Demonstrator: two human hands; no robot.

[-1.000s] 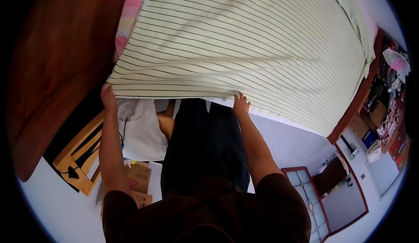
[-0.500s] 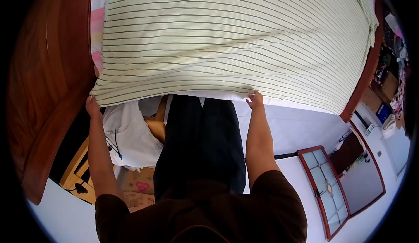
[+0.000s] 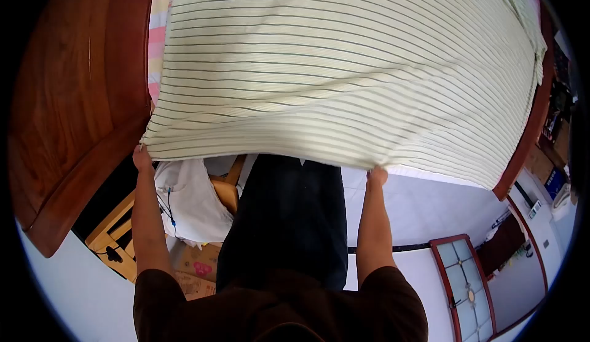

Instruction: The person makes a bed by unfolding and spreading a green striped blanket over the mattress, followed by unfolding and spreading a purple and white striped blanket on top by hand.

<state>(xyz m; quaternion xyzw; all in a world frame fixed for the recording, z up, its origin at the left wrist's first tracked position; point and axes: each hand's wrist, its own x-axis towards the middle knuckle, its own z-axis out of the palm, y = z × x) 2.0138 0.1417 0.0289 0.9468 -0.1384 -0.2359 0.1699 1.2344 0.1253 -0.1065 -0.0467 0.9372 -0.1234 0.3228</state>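
Note:
A pale yellow-green bed sheet (image 3: 319, 53) with thin dark stripes is spread over the bed. At its near left corner, beside the wooden headboard, my left hand (image 3: 142, 157) is closed on the sheet. My right hand (image 3: 377, 175) grips the near edge farther right, and the cloth puckers toward its fingers. Between both hands the edge is drawn out toward my body, with a soft fold running across the cloth. A strip of pink checked bedding (image 3: 157, 44) shows beyond the sheet's left edge.
The dark wooden headboard (image 3: 80, 84) rises at the left, and a wooden footboard (image 3: 522, 139) stands at the right. Below lie a wooden chair (image 3: 225, 194) with white cloth (image 3: 190, 197) and cardboard boxes (image 3: 200, 262). A glass-paned door (image 3: 465, 286) stands at the lower right.
My right hand, loose at the edge before, has closed on the sheet and pulled it toward me. My left hand keeps its hold on the corner. The whole view has shifted slightly.

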